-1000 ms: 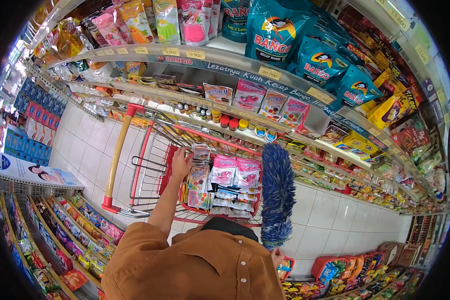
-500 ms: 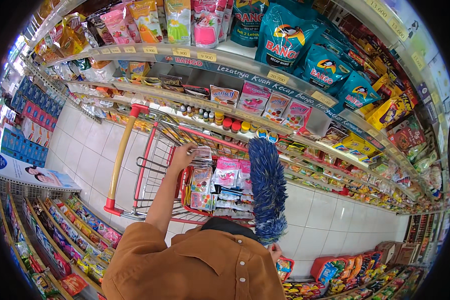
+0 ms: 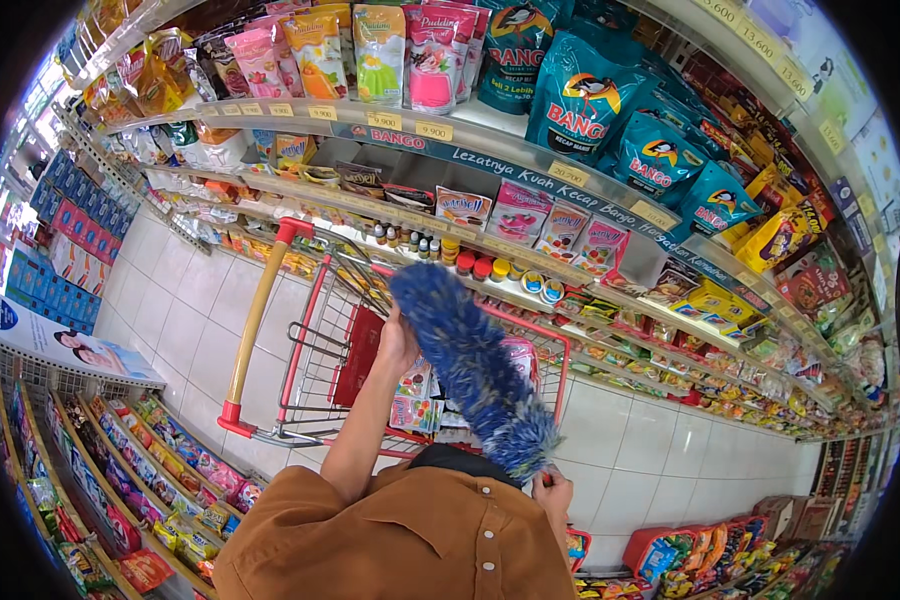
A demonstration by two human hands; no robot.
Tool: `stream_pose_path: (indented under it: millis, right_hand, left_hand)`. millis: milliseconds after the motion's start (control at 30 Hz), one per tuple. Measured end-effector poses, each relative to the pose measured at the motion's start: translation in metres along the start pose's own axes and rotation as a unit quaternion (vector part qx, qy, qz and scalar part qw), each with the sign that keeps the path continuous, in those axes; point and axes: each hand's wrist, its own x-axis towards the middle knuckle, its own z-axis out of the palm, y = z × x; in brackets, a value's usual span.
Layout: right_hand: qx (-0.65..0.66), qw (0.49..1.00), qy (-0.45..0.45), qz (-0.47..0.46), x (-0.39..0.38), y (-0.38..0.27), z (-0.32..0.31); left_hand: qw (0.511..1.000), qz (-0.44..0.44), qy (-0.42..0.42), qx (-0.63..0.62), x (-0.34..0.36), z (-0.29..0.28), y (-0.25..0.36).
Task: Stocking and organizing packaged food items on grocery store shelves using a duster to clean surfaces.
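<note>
My right hand is closed round the handle end of a fluffy blue feather duster. The duster slants up and left over the shopping cart, hiding much of its load. My left hand is beside the duster's upper part. Its fingers are mostly hidden behind the fluff, so whether it holds something is not visible. Below it in the cart, small flat packets show next to the duster, and a pink packet peeks out on its right side.
Ahead, a shelf edge carries pudding pouches and teal sauce pouches. On a lower shelf are small packets and little jars. Behind me at left is a snack rack; red baskets stand at lower right.
The duster has swung from upright to a leftward slant across the cart. My left hand has moved right and up from the packets to the duster. The view has shifted slightly.
</note>
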Motion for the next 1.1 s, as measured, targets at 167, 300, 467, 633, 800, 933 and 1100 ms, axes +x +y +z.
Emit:
stream_pose_path:
  millis: [167,300,467,633,800,933,1100]
  right_hand:
    - [-0.12,0.988,0.049,0.079,0.0,-0.021,-0.011]
    - [-0.007,0.994,0.091,0.058,-0.004,0.007,-0.008]
    - [-0.054,0.998,0.016,0.024,-0.006,0.0,-0.005]
    - [-0.064,0.993,0.037,0.095,-0.004,-0.016,-0.015]
    - [-0.038,0.991,0.06,0.115,-0.009,-0.007,-0.025]
    - [-0.05,0.996,0.04,0.062,-0.012,-0.004,-0.023]
    - [-0.058,0.993,0.049,0.088,-0.011,-0.012,-0.02]
  left_hand:
    - [0.996,-0.007,-0.071,-0.045,0.0,-0.004,-0.003]
    - [0.998,0.004,-0.046,-0.03,-0.002,0.011,-0.006]
    - [0.98,-0.023,-0.112,-0.162,-0.01,0.024,-0.004]
    - [0.997,-0.017,-0.063,-0.043,-0.011,0.033,-0.012]
    - [0.996,-0.024,-0.055,-0.068,-0.006,0.037,-0.016]
    - [0.986,-0.046,-0.081,-0.137,-0.007,0.047,-0.015]
    - [0.989,-0.008,-0.097,-0.113,0.005,0.024,-0.036]
